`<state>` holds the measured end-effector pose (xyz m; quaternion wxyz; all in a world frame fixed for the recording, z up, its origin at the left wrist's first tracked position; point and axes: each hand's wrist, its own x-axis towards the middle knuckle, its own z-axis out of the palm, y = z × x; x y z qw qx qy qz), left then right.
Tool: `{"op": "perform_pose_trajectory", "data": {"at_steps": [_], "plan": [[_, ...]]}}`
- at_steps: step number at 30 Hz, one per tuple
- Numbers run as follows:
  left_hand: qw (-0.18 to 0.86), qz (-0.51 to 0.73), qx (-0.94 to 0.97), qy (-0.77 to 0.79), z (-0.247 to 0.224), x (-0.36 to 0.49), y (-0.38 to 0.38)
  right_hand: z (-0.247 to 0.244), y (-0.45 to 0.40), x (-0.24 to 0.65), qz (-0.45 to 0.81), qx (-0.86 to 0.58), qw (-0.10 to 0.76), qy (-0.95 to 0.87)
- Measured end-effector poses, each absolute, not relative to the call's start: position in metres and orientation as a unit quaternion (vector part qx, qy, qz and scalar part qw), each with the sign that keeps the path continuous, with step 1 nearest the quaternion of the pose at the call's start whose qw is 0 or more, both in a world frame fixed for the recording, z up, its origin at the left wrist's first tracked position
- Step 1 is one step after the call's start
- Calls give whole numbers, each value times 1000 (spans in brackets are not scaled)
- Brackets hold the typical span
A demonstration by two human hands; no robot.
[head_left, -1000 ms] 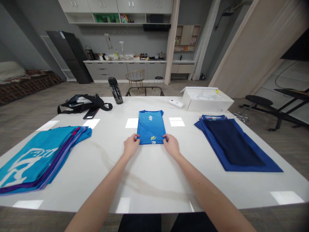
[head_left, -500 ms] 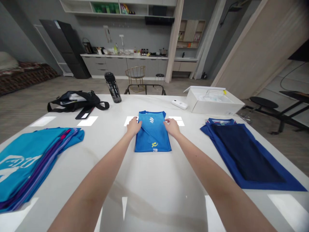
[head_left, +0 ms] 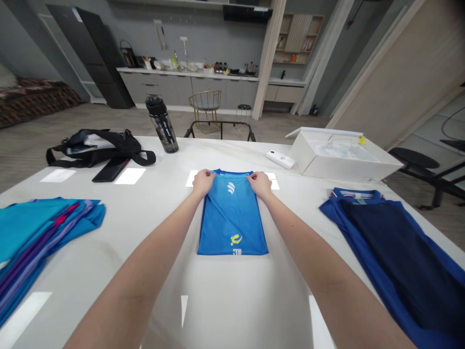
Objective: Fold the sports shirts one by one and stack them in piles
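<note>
A blue T-shirt (head_left: pixel 232 213), folded into a rectangle, lies flat before me with its collar edge at the far side. It bears a white mark near the top and a yellow one near the bottom. My left hand (head_left: pixel 204 182) pinches its far left corner. At the far right corner, my right hand (head_left: pixel 260 183) does the same with thumb and fingers. To the left lies a stack of folded shirts (head_left: pixel 43 232) in teal, purple and blue. Folded dark blue garments (head_left: pixel 392 242) lie to the right, a collar showing at their far end.
On the white table (head_left: pixel 225 300) stand a black bottle (head_left: pixel 162 125) and an open white box (head_left: pixel 345 157). A white handheld device (head_left: pixel 280 159) lies beside the box. At the back left are a black bag (head_left: pixel 100 148) and a phone (head_left: pixel 111 169). A chair (head_left: pixel 220 124) stands beyond the far edge.
My hands have moved from the shirt's sides up to its far corners, and the fingers have closed there. The camera view has come closer, and the shirt's top looks smoother.
</note>
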<state>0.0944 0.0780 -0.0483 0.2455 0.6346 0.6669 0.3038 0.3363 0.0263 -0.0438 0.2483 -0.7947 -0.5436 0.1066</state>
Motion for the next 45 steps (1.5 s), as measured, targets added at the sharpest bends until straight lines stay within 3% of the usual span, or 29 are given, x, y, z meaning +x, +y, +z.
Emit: {"op": "perform_pose_trajectory", "data": {"at_steps": [6, 13, 20, 25, 30, 35, 40, 45], "plan": [[200, 390, 672, 597, -45, 99, 84, -37, 28, 337, 49, -789, 313, -526], [181, 283, 679, 653, -53, 103, 98, -40, 29, 328, 18, -819, 213, -533], [162, 294, 722, 605, -64, 93, 101, -46, 24, 329, -12, -810, 198, -552], [62, 371, 754, 538, -54, 89, 81, -41, 11, 331, -62, -776, 253, -575], [75, 239, 875, 414, -51, 108, 41, -42, -10, 316, -19, -669, 244, -702], [91, 126, 882, 446, -60, 125, 19, -56, -21, 302, 44, -655, 160, -737], [92, 126, 869, 470, -56, 123, 11, -54, -23, 305, 71, -693, 112, -709], [40, 199, 880, 429, -47, 116, -23, -43, -56, 292, 10, -668, 143, -730]]}}
